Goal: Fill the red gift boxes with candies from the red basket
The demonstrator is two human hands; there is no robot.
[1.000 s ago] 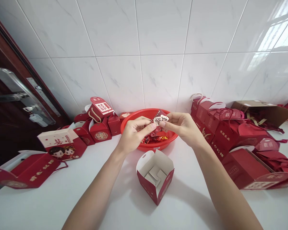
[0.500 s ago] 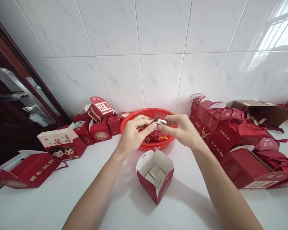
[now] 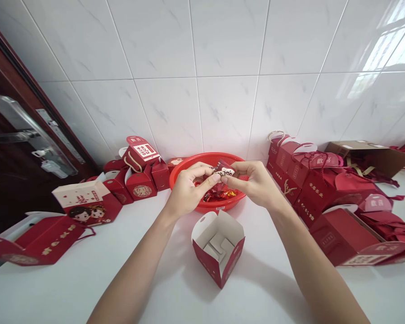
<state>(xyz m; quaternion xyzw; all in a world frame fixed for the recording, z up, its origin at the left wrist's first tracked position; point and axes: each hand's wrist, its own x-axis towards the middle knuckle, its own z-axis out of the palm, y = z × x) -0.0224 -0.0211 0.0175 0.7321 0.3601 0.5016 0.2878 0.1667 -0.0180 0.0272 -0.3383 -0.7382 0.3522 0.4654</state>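
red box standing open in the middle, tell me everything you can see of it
The red box looks like folded card, red outside, whitish inside. Its top is open, with a rounded, slotted flap standing up; overlapping bottom flaps show inside. It stands upright, one corner towards the camera. Only the white table visibly touches it.

In mid-frame, a packet (image 3: 227,171) is being held over a basket (image 3: 205,157), behind a box (image 3: 216,270) on a table (image 3: 175,279). The basket is being flanked by boxes (image 3: 141,185) at frame left and right.
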